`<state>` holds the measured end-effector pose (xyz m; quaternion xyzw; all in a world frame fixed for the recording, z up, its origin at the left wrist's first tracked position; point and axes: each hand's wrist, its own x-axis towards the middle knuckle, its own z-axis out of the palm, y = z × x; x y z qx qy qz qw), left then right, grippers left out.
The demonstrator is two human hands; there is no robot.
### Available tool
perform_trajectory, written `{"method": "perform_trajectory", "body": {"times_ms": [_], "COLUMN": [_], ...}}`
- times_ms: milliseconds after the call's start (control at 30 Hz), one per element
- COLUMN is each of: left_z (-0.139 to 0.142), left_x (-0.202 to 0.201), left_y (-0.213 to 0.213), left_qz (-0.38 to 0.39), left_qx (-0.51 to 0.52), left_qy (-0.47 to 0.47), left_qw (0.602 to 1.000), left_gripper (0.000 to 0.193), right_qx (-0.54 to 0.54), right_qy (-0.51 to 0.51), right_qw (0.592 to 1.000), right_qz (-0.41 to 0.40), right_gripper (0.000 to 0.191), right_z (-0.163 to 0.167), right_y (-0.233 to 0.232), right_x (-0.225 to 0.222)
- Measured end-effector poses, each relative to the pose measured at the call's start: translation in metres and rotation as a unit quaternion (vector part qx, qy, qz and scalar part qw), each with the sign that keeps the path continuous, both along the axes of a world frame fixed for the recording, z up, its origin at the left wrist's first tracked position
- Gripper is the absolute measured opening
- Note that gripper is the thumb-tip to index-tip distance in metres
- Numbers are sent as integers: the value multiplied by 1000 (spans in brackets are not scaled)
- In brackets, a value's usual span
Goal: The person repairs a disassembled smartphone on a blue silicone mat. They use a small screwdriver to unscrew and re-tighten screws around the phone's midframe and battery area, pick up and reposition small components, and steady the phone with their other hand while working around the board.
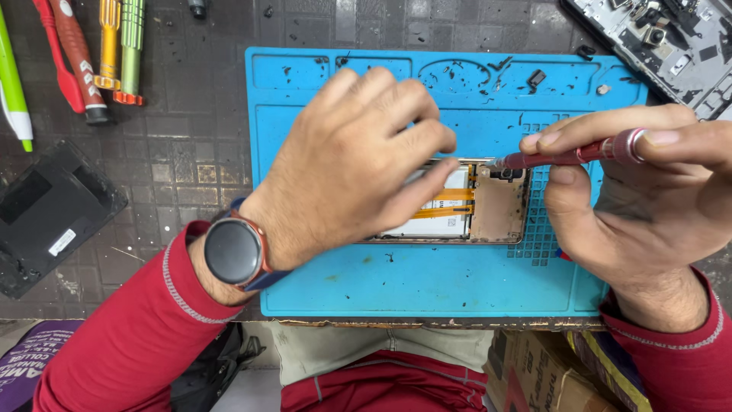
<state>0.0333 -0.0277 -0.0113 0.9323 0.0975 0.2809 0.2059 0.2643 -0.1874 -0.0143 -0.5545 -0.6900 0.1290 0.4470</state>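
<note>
Two hands on one opened phone (pixel 457 202), head view only. The phone sits near the middle of our blue mat (pixel 427 282), back off, battery and orange ribbon cables exposed. Our left hand (pixel 351 160) lies flat over its left part, fingers close together, pinning it down. Our right hand (pixel 640 198) pinches a red screwdriver (pixel 568 156) between thumb and fingertips, tip at the phone's top right corner. Risks as we judge them: the tip could skid off and nick a ribbon or the battery; loose black bits on the mat's top edge could hide a dropped screw. Spare screwdrivers (pixel 99 53) lie beyond the mat's top left corner.
</note>
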Motion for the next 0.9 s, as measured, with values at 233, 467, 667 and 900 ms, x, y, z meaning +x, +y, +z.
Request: {"method": "perform_trajectory", "body": {"times_ms": [233, 467, 667, 900], "left_z": [2, 4, 8, 14], "left_x": [2, 7, 9, 10], "left_y": [-8, -11, -10, -9], "left_qz": [-53, -78, -78, -75], "left_qx": [-16, -19, -46, -66], "left_qy": [44, 93, 111, 108], "left_qw": [997, 992, 990, 989], "left_gripper": [47, 81, 79, 77], "right_qx": [19, 51, 0, 17], "right_qy": [-5, 11, 78, 50], "right_qw": [1000, 997, 993, 997], "right_qz": [15, 51, 87, 56], "right_gripper": [52, 47, 33, 41], "right_z": [6, 12, 23, 25], "right_y": [6, 15, 19, 21], "right_x": [1, -1, -7, -4]}}
